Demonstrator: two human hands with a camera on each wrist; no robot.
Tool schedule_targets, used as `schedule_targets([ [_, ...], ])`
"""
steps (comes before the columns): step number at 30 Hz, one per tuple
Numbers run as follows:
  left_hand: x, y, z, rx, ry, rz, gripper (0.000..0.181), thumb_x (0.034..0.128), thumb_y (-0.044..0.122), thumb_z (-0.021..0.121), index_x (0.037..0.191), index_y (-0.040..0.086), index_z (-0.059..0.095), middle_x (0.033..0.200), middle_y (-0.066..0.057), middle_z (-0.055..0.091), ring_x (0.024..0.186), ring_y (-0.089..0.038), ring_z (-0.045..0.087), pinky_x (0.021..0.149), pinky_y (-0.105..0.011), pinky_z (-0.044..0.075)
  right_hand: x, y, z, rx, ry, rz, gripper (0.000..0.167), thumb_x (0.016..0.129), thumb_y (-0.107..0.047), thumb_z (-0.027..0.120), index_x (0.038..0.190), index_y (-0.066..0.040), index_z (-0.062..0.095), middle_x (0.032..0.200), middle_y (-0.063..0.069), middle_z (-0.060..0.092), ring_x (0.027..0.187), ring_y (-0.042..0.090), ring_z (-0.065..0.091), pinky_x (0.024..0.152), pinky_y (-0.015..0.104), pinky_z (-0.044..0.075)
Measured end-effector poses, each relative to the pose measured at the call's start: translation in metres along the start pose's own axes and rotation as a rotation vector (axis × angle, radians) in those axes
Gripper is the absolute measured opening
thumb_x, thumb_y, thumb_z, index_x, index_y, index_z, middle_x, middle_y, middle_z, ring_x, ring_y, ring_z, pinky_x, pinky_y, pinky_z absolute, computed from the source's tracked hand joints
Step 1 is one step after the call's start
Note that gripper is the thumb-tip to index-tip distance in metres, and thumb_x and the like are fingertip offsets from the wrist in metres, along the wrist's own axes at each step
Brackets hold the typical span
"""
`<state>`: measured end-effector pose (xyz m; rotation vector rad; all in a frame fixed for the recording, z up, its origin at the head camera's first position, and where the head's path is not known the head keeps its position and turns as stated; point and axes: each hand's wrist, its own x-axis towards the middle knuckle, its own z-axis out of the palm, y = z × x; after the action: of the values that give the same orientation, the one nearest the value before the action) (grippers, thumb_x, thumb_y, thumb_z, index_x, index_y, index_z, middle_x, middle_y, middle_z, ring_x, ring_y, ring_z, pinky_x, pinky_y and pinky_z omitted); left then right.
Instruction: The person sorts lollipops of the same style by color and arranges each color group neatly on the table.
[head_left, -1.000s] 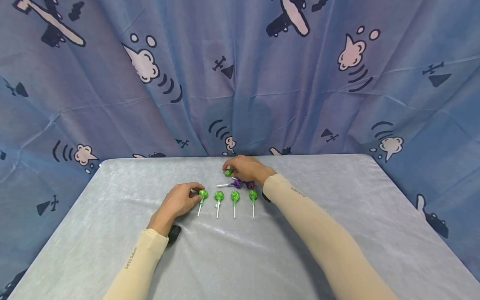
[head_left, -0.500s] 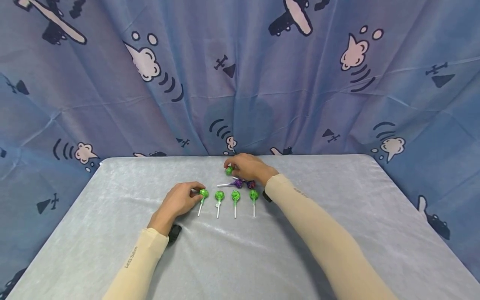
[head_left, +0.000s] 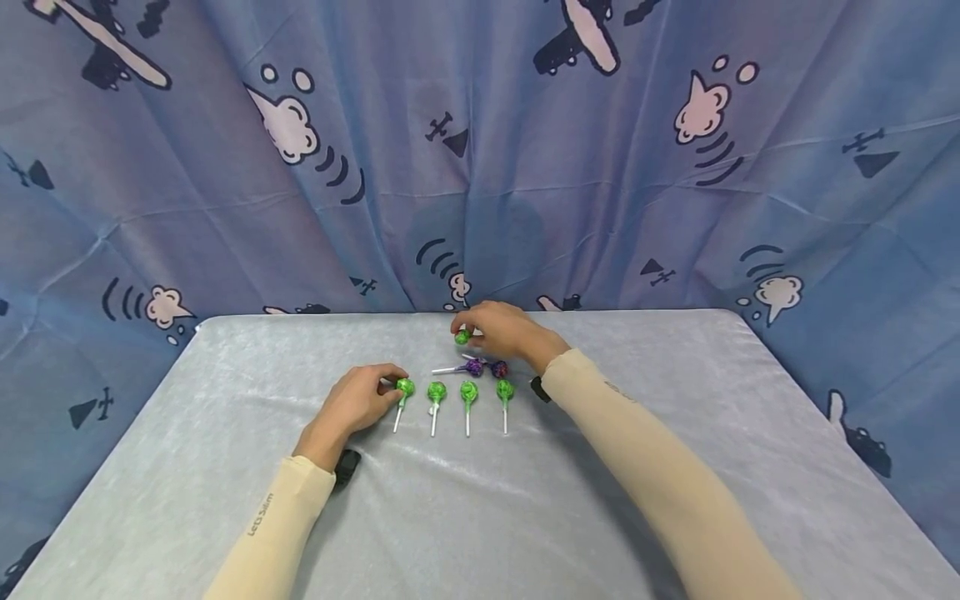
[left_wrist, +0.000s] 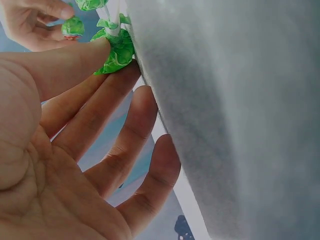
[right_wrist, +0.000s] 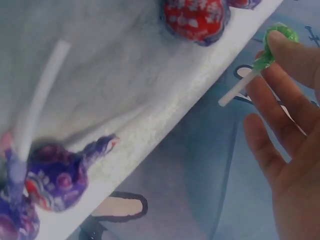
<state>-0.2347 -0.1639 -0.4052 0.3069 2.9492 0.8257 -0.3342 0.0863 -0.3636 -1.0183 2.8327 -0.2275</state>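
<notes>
My left hand pinches the head of a green-wrapped lollipop at the left end of a row; its stick points toward me. In the left wrist view, the thumb presses that lollipop against the fingers. Further right in the row lie three more green lollipops, the left one, the middle one and the right one. Behind the row my right hand holds another green lollipop by its head. The right wrist view shows this lollipop's white stick sticking out free.
Between the right hand and the row lie a purple lollipop and a dark red and purple lollipop, close together. A white cloth covers the table. A blue curtain with printed planes hangs behind its back edge.
My right hand has moved slightly back and to the right with its green lollipop, away from the purple ones. My left hand stays at the row's left end.
</notes>
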Motion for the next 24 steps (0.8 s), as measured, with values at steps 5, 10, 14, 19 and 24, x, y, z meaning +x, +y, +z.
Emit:
schedule_targets([
  [5,-0.001,-0.001,-0.001,0.007,-0.003,0.011,0.030,0.0943,0.023,0.068,0.124,0.019,0.070,0.110,-0.006,0.073,0.100,-0.022,0.067,0.086,-0.046,0.051,-0.012,-0.003,-0.004,-0.025,0.004,-0.009,0.030,0.097,-0.020,0.065,0.126,-0.024,0.066,0.119,-0.002,0.069,0.110,0.021,0.061,0.095,0.041,0.050],
  [10,-0.003,-0.001,-0.002,0.013,-0.004,0.013,0.030,0.0944,0.023,0.068,0.125,0.019,0.069,0.111,-0.007,0.073,0.101,-0.023,0.067,0.086,-0.046,0.051,-0.026,-0.005,-0.007,-0.017,0.013,-0.013,0.031,0.096,-0.019,0.067,0.126,-0.024,0.066,0.120,-0.005,0.069,0.108,0.020,0.060,0.094,0.040,0.049],
  [14,-0.003,-0.001,-0.002,0.011,-0.004,0.010,0.031,0.0948,0.023,0.067,0.125,0.018,0.069,0.114,-0.007,0.073,0.102,-0.024,0.066,0.087,-0.047,0.051,-0.039,-0.006,-0.005,-0.021,0.055,-0.048,0.030,0.094,-0.018,0.069,0.124,-0.022,0.068,0.117,-0.005,0.070,0.106,0.020,0.063,0.092,0.040,0.050],
  [19,-0.002,-0.001,-0.001,0.012,-0.001,0.014,0.030,0.0947,0.022,0.067,0.124,0.018,0.069,0.113,-0.008,0.073,0.101,-0.023,0.067,0.086,-0.046,0.051,-0.054,-0.005,-0.001,-0.027,0.078,-0.051,0.028,0.093,-0.017,0.070,0.121,-0.022,0.070,0.113,-0.004,0.071,0.104,0.020,0.065,0.092,0.040,0.051],
  [24,-0.001,0.000,0.000,0.013,0.000,0.016,0.029,0.0943,0.021,0.068,0.123,0.018,0.070,0.112,-0.007,0.073,0.098,-0.022,0.066,0.084,-0.045,0.051,-0.068,-0.002,0.004,-0.045,0.097,-0.041,0.028,0.093,-0.016,0.071,0.120,-0.023,0.070,0.111,-0.004,0.072,0.104,0.019,0.064,0.093,0.040,0.051],
])
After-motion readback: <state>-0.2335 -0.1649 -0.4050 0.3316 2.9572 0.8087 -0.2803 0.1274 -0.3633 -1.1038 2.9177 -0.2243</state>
